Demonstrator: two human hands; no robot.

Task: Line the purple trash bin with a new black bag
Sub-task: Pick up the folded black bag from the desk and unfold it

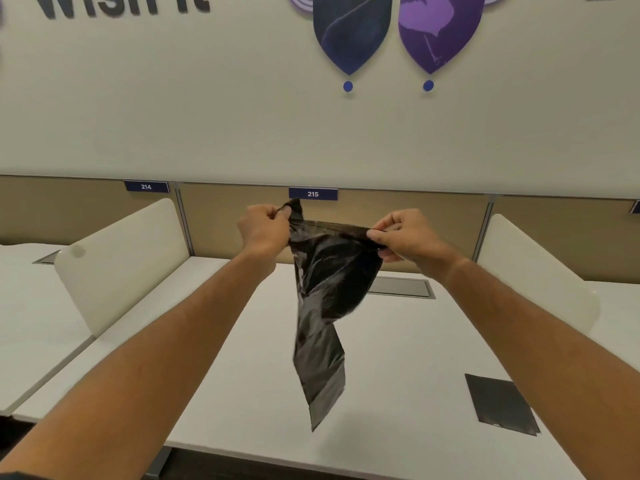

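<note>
Above the white desk (pixel 263 375) — folded black sheet (pixel 500 403) nearby — both hands' fingers (pixel 375 233) pinch the black bag (pixel 325 289) taut.

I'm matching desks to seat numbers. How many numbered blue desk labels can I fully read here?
2. Label 214 sits on the partition at upper left; label 215 is at centre, just above the hands. A third blue tag is cut off at the right edge, unreadable.
</note>
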